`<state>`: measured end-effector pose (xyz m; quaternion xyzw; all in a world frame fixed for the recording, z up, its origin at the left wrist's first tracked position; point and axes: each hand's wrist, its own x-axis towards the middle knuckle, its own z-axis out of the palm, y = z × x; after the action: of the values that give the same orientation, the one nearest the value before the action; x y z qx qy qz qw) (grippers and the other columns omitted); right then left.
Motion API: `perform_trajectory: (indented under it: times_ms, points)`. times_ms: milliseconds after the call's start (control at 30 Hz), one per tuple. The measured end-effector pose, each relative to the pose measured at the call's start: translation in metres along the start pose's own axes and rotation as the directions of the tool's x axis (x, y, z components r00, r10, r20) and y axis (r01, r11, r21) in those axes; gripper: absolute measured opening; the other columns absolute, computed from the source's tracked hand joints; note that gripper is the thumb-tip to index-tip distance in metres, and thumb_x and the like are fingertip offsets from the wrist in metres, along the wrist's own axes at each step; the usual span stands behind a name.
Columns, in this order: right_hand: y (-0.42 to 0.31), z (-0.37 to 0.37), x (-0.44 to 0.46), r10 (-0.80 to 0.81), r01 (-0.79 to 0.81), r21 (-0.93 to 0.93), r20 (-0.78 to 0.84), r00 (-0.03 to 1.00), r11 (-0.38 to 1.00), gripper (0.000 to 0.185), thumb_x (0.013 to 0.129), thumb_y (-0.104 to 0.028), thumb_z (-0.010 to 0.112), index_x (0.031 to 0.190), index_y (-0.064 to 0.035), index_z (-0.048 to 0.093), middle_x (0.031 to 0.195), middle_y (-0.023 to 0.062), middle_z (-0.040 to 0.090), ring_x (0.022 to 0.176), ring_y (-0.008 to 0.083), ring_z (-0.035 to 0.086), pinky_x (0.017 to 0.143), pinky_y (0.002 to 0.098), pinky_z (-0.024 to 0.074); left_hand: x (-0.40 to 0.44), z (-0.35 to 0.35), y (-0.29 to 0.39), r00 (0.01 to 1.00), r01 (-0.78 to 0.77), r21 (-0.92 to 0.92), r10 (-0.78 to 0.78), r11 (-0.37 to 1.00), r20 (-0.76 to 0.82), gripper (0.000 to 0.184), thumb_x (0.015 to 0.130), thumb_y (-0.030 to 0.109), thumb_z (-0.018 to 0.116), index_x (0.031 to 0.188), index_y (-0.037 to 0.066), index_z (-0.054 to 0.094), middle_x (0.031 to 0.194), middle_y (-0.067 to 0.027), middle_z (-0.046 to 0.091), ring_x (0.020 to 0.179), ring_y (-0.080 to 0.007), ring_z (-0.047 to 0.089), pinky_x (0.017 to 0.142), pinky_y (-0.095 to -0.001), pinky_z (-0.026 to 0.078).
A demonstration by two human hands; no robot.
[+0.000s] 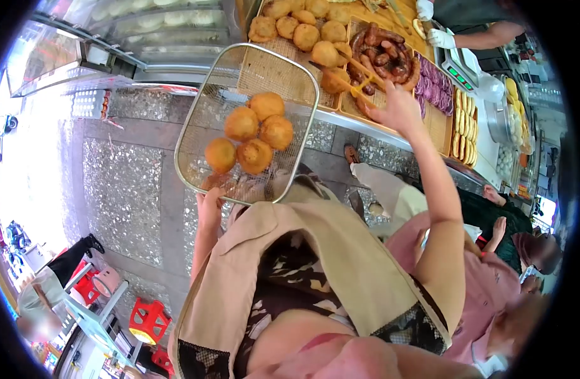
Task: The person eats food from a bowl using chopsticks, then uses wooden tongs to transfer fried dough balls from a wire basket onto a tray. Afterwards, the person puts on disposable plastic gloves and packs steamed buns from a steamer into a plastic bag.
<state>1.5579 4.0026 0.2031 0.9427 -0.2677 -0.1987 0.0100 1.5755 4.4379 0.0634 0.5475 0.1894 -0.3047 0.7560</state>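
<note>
My left hand (210, 205) is closed on the lower rim of a wire mesh basket (198, 132), which holds several round golden fried balls (242, 124). Over the food counter, my right hand (397, 110) grips a pair of orange-brown tongs (359, 66). The tongs' arms are spread, with their tips beside a fried ball (335, 80) at the counter's front edge. Further up the tray lie more fried balls (306, 36). Brown sausages (381, 54) fill the tray beside the tongs.
Purple items (434, 87) and long pale rolls (464, 127) lie in trays to the right. Behind a scale (457, 77) are a co-worker's gloved hands (441, 38). People stand close on my right. A red stool (150, 320) is at lower left.
</note>
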Motion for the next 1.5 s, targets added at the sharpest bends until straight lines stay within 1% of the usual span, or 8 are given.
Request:
perform_trajectory:
  times_ms: [133,300,367,900,1000,1100,1333,1500]
  points:
    - [-0.016,0.018,0.029,-0.066,0.043,-0.259,-0.080,0.995,0.965,0.058,0.066,-0.034,0.066,0.108,0.0004,0.047,0.111,0.0209,0.054,0.103,0.0355,0.054,0.082,0.0422,0.0473,-0.005,0.008,0.002,1.000,0.008,-0.002,-0.008,1.000,0.002,0.045,0.072,0.005,0.049,0.116,-0.006,0.049,0.100,-0.0111,0.059,0.084,-0.0187,0.059,0.071,-0.0298,0.049]
    - [-0.014,-0.009,-0.061,0.022,0.000,0.249,-0.084,0.996,0.969,0.070,0.061,-0.031,0.070,0.118,-0.0012,0.044,0.107,0.0204,0.056,0.101,0.0373,0.054,0.087,0.0420,0.0442,-0.001,0.014,0.000,1.000,0.008,-0.055,-0.009,0.998,-0.022,0.045,0.071,0.003,0.048,0.115,-0.007,0.048,0.103,-0.0142,0.058,0.086,-0.0231,0.060,0.077,-0.0355,0.051]
    - [-0.017,0.005,-0.094,-0.177,0.149,0.410,0.030,0.984,0.900,0.078,0.059,-0.032,0.072,0.124,-0.0014,0.042,0.107,0.0229,0.055,0.101,0.0393,0.053,0.086,0.0428,0.0440,0.004,0.010,-0.004,0.999,0.014,-0.030,-0.015,0.999,-0.038,0.043,0.071,0.002,0.048,0.112,-0.009,0.049,0.102,-0.0145,0.058,0.085,-0.0236,0.060,0.077,-0.0356,0.050]
    - [-0.066,0.029,-0.102,-0.337,0.092,0.522,0.396,0.854,0.848,0.074,0.060,-0.038,0.073,0.119,0.0013,0.050,0.101,0.0150,0.062,0.094,0.0248,0.058,0.085,0.0314,0.0436,0.047,-0.052,0.074,0.966,-0.093,0.274,0.020,0.957,0.258,0.035,0.070,0.010,0.052,0.101,-0.004,0.056,0.085,-0.0051,0.061,0.068,-0.0095,0.053,0.057,-0.0215,0.039]
    - [-0.081,0.052,-0.127,-0.291,-0.170,0.681,0.507,0.811,0.712,0.074,0.061,-0.036,0.074,0.120,0.0009,0.050,0.101,0.0119,0.061,0.093,0.0225,0.057,0.085,0.0310,0.0428,0.049,-0.068,0.096,0.970,-0.026,0.304,-0.049,0.952,0.238,0.029,0.070,0.010,0.052,0.095,-0.003,0.058,0.079,-0.0026,0.060,0.064,-0.0087,0.051,0.055,-0.0209,0.038]
    - [-0.097,0.075,-0.160,-0.431,-0.576,0.797,0.592,0.681,0.183,0.062,0.066,-0.028,0.074,0.116,0.0003,0.051,0.098,0.0079,0.060,0.087,0.0150,0.056,0.077,0.0250,0.0422,0.061,-0.096,0.106,0.949,0.038,0.353,-0.144,0.935,0.280,0.028,0.071,0.008,0.052,0.097,-0.002,0.056,0.081,-0.0049,0.060,0.073,-0.0134,0.058,0.059,-0.0226,0.044]
    - [-0.091,0.080,-0.178,-0.256,-0.463,0.868,0.414,0.874,-0.177,0.065,0.063,-0.027,0.075,0.117,-0.0001,0.049,0.091,0.0061,0.059,0.068,0.0106,0.055,0.059,0.0219,0.0461,0.058,-0.108,0.110,0.947,0.150,0.209,-0.202,0.966,0.252,0.039,0.072,0.003,0.050,0.110,-0.003,0.047,0.103,-0.0143,0.057,0.087,-0.0250,0.060,0.073,-0.0360,0.052]
    - [-0.089,0.081,-0.082,-0.055,-0.335,0.940,0.332,0.942,-0.062,0.052,0.071,-0.031,0.071,0.111,-0.0027,0.053,0.085,0.0012,0.058,0.066,0.0083,0.053,0.053,0.0205,0.0437,0.052,-0.112,0.100,0.952,0.123,0.116,-0.150,0.986,0.268,0.045,0.073,0.002,0.048,0.117,-0.003,0.043,0.105,-0.0145,0.056,0.092,-0.0265,0.059,0.077,-0.0389,0.052]
